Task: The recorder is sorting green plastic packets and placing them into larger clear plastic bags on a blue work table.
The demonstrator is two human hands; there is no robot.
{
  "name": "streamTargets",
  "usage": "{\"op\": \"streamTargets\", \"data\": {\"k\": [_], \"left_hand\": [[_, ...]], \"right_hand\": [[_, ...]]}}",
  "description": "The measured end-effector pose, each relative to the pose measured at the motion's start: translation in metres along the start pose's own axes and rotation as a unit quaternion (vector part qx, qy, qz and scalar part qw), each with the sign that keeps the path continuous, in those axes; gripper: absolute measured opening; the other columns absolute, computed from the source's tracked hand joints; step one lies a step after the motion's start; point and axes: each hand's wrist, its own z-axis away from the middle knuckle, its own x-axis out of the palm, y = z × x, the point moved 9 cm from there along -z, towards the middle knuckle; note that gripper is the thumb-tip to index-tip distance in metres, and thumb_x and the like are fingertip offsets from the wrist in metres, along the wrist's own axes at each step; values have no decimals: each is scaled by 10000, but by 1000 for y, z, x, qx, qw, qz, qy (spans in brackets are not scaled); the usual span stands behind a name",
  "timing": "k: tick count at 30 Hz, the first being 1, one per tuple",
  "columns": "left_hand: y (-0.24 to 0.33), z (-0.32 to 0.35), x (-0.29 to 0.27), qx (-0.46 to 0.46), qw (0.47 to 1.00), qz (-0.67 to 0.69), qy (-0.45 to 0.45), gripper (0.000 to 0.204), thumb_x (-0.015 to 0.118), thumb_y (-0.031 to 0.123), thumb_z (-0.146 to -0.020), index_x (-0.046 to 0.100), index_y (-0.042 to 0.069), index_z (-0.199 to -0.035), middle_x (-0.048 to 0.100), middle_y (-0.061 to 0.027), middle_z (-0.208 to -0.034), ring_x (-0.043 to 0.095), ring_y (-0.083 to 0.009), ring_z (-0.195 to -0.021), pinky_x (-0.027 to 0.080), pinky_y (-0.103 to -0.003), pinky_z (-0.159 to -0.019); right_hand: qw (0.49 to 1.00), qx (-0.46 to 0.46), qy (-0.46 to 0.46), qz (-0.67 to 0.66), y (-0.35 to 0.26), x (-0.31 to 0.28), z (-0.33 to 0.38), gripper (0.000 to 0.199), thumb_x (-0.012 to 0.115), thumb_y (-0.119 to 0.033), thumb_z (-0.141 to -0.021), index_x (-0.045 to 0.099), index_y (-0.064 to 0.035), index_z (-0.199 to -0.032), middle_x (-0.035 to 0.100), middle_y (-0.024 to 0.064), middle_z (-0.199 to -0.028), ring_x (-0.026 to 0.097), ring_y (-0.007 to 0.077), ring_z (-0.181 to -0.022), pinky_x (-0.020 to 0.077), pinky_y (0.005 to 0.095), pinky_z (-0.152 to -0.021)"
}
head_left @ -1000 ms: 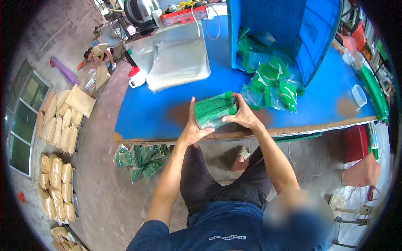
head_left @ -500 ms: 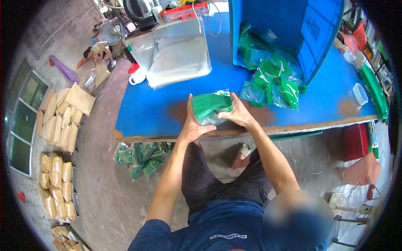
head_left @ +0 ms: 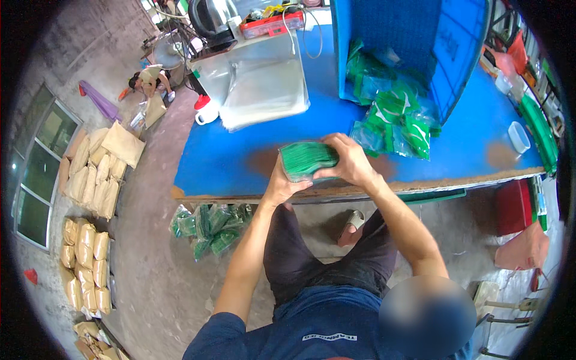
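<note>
A thick bundle of thin green pieces in a clear plastic bag (head_left: 307, 159) is held between my two hands above the table's near edge. My left hand (head_left: 281, 187) grips its left side and lower corner, thumb along the bottom. My right hand (head_left: 353, 163) wraps round its right end, fingers over the top corner and thumb below. Beyond my right hand lie several filled clear bags with green contents (head_left: 390, 120), spilling from a blue bin (head_left: 393, 24) on its side. Farther left is a stack of flat clear plastic bags (head_left: 264, 90).
The blue tabletop (head_left: 210, 162) has a worn brown front edge. On it stand a white cup with red lid (head_left: 206, 111), a kettle (head_left: 211, 21), a red box (head_left: 273, 25) and a clear dish (head_left: 518, 137). More green bags (head_left: 210, 228) lie on the floor; another person (head_left: 151, 81) crouches far left.
My right hand has shifted its fingers over the bundle's upper right corner, covering the bag's end that showed before. The bundle has moved slightly, and the whole view has shifted a little.
</note>
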Motion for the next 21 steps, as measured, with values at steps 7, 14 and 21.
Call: {"op": "streamTargets", "data": {"k": [7,14,21], "left_hand": [[53,6,18,-35,985,-156,-64,817,881,59,-624,463,30,-1326,595,-101,-1233,556,-199,-1165,444,-359,-1013],[90,14,0,-30,990,102,91,962,825,76,-799,219,30,-1544,510,-201,-1365,570,-263,-1184,483,-379,-1007],[32,35,2,27,944,145,294,530,394,462,-1052,416,81,-1419,534,-113,-1218,551,-229,-1136,487,-403,-965]], "right_hand": [[884,-306,38,351,-120,-1,19,1304,909,-495,-481,270,11,-1497,468,277,-1415,438,391,-1356,346,512,-1131],[989,-41,-118,-84,-62,0,11,657,848,-363,-696,619,28,-1172,714,142,-1003,673,194,-910,533,349,-839],[971,17,-20,-238,-37,33,17,591,838,-328,-728,640,28,-1156,704,129,-1049,652,172,-977,520,332,-891]]}}
